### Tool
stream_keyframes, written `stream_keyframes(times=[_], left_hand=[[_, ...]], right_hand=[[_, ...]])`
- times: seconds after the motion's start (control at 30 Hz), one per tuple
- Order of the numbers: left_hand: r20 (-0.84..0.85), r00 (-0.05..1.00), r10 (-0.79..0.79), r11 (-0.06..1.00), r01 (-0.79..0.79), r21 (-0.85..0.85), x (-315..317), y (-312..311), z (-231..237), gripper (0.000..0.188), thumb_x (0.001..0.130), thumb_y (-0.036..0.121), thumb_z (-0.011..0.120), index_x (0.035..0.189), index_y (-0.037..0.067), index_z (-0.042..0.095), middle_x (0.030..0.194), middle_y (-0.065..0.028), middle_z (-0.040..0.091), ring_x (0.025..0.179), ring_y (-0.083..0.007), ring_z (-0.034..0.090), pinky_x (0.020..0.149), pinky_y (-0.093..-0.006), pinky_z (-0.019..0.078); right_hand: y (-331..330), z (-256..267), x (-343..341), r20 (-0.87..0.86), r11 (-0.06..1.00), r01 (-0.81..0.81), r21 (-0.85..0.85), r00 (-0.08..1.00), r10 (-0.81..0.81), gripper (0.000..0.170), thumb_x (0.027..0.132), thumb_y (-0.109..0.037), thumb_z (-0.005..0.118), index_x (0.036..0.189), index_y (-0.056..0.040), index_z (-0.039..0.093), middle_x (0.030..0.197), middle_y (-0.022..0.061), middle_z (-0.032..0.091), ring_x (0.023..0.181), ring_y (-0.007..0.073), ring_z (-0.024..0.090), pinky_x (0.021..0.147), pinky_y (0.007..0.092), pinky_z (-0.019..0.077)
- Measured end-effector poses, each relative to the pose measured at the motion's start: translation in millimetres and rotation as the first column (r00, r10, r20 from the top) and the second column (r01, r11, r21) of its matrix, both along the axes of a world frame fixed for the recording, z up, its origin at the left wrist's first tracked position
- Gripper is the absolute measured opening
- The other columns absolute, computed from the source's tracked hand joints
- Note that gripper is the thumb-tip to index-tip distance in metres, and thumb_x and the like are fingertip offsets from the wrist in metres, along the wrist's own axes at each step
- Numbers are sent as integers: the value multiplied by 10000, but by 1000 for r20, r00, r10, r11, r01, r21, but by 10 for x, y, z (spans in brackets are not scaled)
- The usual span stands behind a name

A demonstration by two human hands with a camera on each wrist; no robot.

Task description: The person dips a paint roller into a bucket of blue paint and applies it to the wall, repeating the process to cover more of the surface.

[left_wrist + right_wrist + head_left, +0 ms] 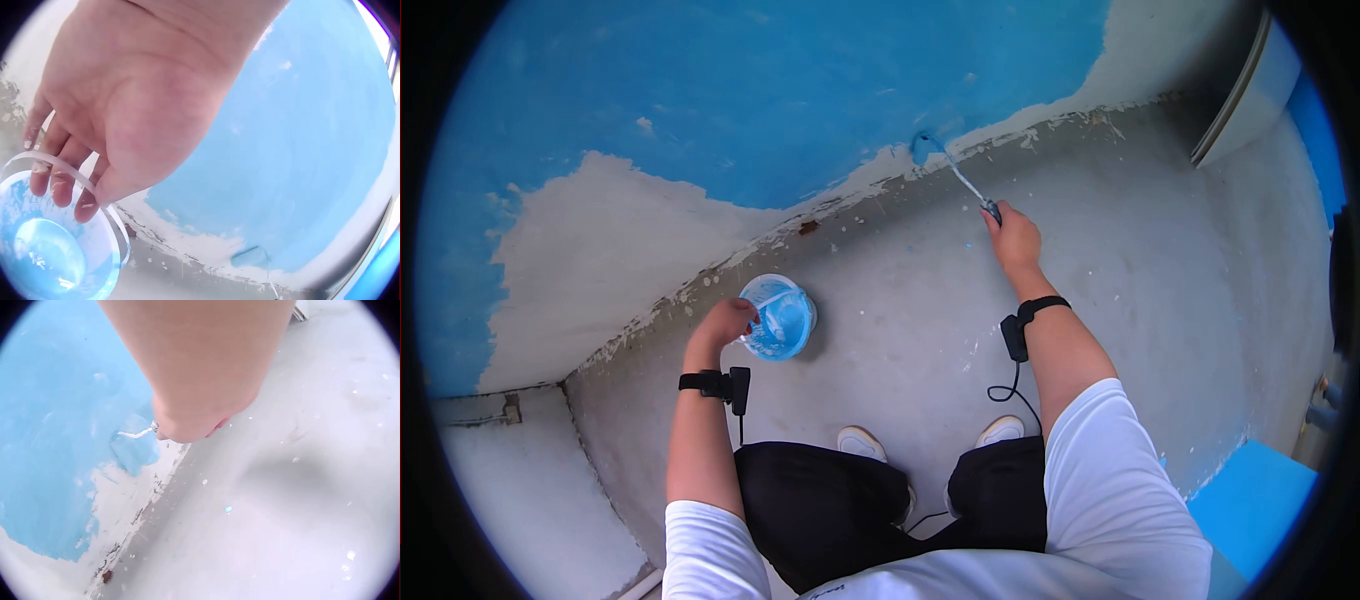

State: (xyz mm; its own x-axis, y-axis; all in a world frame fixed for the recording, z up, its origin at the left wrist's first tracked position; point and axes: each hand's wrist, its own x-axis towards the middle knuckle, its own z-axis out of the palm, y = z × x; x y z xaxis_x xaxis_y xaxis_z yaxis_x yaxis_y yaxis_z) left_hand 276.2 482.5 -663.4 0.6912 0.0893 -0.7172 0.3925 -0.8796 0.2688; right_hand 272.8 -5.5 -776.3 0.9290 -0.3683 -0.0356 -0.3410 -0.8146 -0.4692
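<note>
My left hand [725, 322] holds the white handle [117, 220] of a small bucket [106, 289], its thumb and fingers about the strip. Light blue paint [50, 253] lies in the bucket, and smears coat the inner wall. In the head view my right hand [1015, 243] grips a paint roller [965, 180] by its dark handle, arm stretched forward. The blue roller head [134, 453] lies against the lower wall, where blue paint borders a bare white strip. From the right wrist view the grip itself is hidden behind the hand.
Blue paint covers much of the wall [800, 90], with a white patch [600, 260] at left. Paint specks dot the grey floor [900, 300]. A pale panel [1255, 95] leans at the far right; a blue sheet [1255, 500] lies at lower right. Two shoes [860, 441] stand below.
</note>
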Motion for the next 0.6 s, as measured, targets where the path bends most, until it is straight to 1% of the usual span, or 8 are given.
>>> stream_keyframes(times=[0.03, 0.1, 0.17, 0.23, 0.3, 0.33, 0.4, 0.6], left_hand=[[6, 1000, 1, 1000, -1, 10, -1, -22, -8, 194, 875, 137, 547, 813, 18, 686, 706, -56, 630, 654, -151, 589, 672, -304, 493], [26, 999, 29, 999, -28, -36, -22, -6, -15, 189, 875, 134, 542, 817, 20, 681, 717, -53, 630, 668, -147, 586, 685, -298, 485], [40, 997, 60, 995, -57, -81, -43, 39, -49, 185, 876, 130, 537, 820, 22, 675, 728, -49, 631, 682, -143, 584, 698, -292, 477], [78, 988, 132, 972, -113, -208, -51, 113, -101, 211, 894, 188, 545, 810, 44, 675, 723, -32, 618, 693, -135, 573, 688, -290, 457], [87, 987, 137, 973, -117, -197, -48, 40, -44, 215, 902, 193, 552, 810, 40, 671, 723, -27, 612, 689, -130, 564, 686, -284, 452], [99, 985, 140, 975, -120, -185, -43, -3, -7, 221, 910, 199, 559, 810, 35, 667, 724, -22, 605, 685, -126, 555, 685, -278, 447], [105, 984, 143, 974, -121, -193, -33, -25, -15, 224, 911, 203, 559, 814, 33, 667, 723, -24, 605, 684, -124, 554, 682, -279, 446], [123, 981, 149, 971, -122, -206, -24, 72, -128, 230, 922, 205, 552, 831, 33, 675, 715, -30, 601, 679, -124, 555, 671, -281, 447]], right_hand=[[13, 32, 18, 0, 1000, 0, -1, 1000, 0, 287, 899, -379, 635, 888, -93, 608, 794, 152, 668, 761, 375, 649, 629, 482, 495], [60, 95, 57, 155, 992, -125, -6, 980, 124, 265, 881, -348, 660, 883, -87, 618, 806, 138, 663, 757, 359, 644, 639, 463, 498], [127, 146, 115, 157, 986, -165, -9, 974, 164, 255, 874, -334, 668, 879, -83, 621, 809, 131, 661, 756, 355, 641, 641, 457, 497], [159, 156, 181, 163, 979, -206, -9, 965, 204, 246, 867, -319, 677, 875, -79, 625, 812, 124, 659, 754, 352, 639, 642, 452, 497], [172, 144, 259, 169, 959, -270, -90, 944, 282, 247, 861, -321, 682, 851, -79, 631, 810, 125, 661, 756, 347, 644, 639, 453, 498], [168, 150, 298, 171, 959, -269, -87, 944, 281, 247, 861, -321, 682, 851, -79, 631, 810, 125, 661, 756, 347, 644, 639, 453, 498], [125, 151, 348, 82, 966, -234, -110, 967, 243, 242, 864, -320, 676, 837, -83, 638, 811, 127, 662, 761, 345, 647, 640, 455, 500], [-275, 89, 235, 53, 982, -121, -148, 990, 130, 232, 880, -326, 656, 868, -95, 640, 825, 125, 665, 781, 346, 652, 651, 462, 498]])
